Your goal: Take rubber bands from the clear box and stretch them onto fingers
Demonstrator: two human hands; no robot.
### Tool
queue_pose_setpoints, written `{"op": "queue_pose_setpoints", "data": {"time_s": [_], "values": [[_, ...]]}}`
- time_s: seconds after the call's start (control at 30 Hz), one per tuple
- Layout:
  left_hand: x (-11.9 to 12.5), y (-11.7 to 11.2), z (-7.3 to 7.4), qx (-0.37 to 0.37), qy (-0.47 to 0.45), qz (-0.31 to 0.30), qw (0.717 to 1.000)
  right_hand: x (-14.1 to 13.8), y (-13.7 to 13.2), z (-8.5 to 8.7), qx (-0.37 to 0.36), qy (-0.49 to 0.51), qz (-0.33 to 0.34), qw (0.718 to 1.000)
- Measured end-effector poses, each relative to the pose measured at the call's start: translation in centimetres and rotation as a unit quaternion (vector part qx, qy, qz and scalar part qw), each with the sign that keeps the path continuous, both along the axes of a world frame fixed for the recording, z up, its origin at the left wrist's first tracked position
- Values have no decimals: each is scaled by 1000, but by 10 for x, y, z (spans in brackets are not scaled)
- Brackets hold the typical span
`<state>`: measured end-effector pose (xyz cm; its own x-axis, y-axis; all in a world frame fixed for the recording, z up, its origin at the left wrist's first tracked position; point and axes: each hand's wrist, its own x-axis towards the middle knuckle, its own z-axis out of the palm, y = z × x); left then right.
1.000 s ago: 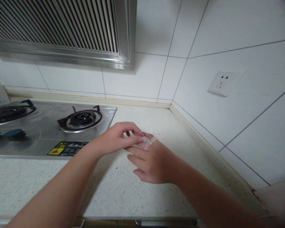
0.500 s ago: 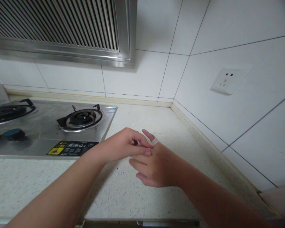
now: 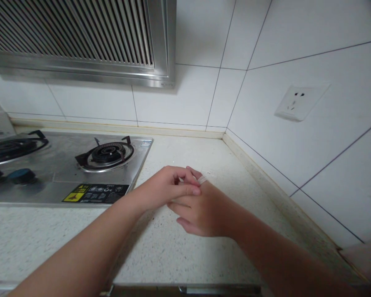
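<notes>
My left hand [image 3: 173, 187] reaches in from the left with thumb and fingers pinched together over the knuckles of my right hand [image 3: 208, 212]. What the pinch holds, if anything, is hidden. Thin white bands [image 3: 202, 179] wrap the base of my right hand's farthest finger, and a left fingertip touches their near edge. My right hand is back up, its fingers loosely stretched to the left and partly covered by the left hand. Both hands are above the speckled white countertop [image 3: 170, 255].
To the left, a steel gas stove [image 3: 64, 165] has two burners and dark knobs. A range hood [image 3: 168, 80] hangs above it. White tiled walls meet in the far right corner, and a power socket [image 3: 298, 103] is on the right wall.
My left thumb now lies straighter across the right knuckles, and its fingers are closer to the banded finger. The right hand's fingers have drawn slightly upward. The view has shifted a little.
</notes>
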<state>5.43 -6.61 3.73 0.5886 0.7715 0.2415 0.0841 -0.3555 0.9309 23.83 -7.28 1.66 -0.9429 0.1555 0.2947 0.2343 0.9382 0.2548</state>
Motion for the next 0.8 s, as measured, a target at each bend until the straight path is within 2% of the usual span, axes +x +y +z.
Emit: {"op": "queue_pose_setpoints", "data": {"time_s": [0.07, 0.17, 0.27, 0.4, 0.5, 0.6, 0.8], "values": [[1, 2, 2, 50, -24, 62, 997, 4, 3, 8, 7, 21, -19, 1000], [-3, 9, 0, 115, -30, 187, 975, 17, 13, 19, 6, 71, -78, 994], [-9, 19, -8, 167, 53, 247, 953, 35, 27, 21, -28, 126, -126, 984], [-11, 26, -17, 227, 175, 245, 926, 50, 47, 12, -93, 167, -210, 959], [-8, 30, -22, 249, 246, 226, 909, 50, 55, 4, -126, 175, -216, 952], [-1, 33, -26, 238, 302, 231, 894, 48, 57, 1, -132, 173, -212, 953], [14, 35, -31, 223, 354, 246, 875, 46, 53, 3, -135, 177, -195, 955]]}}
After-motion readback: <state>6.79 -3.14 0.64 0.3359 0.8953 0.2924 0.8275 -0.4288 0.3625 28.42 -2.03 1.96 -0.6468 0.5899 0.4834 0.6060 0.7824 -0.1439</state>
